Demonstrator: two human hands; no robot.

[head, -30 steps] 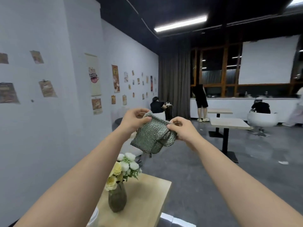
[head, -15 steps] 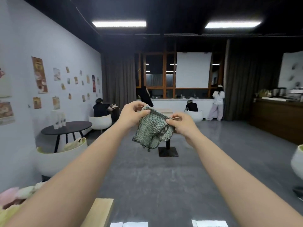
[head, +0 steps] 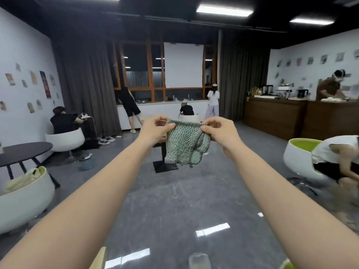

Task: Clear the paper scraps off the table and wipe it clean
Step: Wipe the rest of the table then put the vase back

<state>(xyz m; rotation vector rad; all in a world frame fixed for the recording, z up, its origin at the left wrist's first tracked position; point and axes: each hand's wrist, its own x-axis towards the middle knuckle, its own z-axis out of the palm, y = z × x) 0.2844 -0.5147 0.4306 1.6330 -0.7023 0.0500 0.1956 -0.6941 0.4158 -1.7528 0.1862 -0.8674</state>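
While both arms reach straight out at chest height, the left hand (head: 155,127) and the right hand (head: 219,130) each pinch a top corner of a green woven cloth (head: 182,144), thumb against curled fingers, so that it hangs between them over the grey floor (head: 174,210); the grip on either side closes on the cloth's upper hem and on nothing else. It droops loosely, its lower right part folded back on itself and a dark-edged border showing, so I judge it soft, light and limp, with no stiffness to speak of; its open weave looks rough enough that it should not slip from the fingers. Taken by the corners it spreads out, whereas for wiping it would likely serve better bunched or folded under a flat palm. Only a pale wooden sliver of the bench (head: 101,258) shows at the bottom edge, below the left forearm; no paper scraps are in sight; whether any remain on it, I cannot tell. Wiping looks not yet begun.
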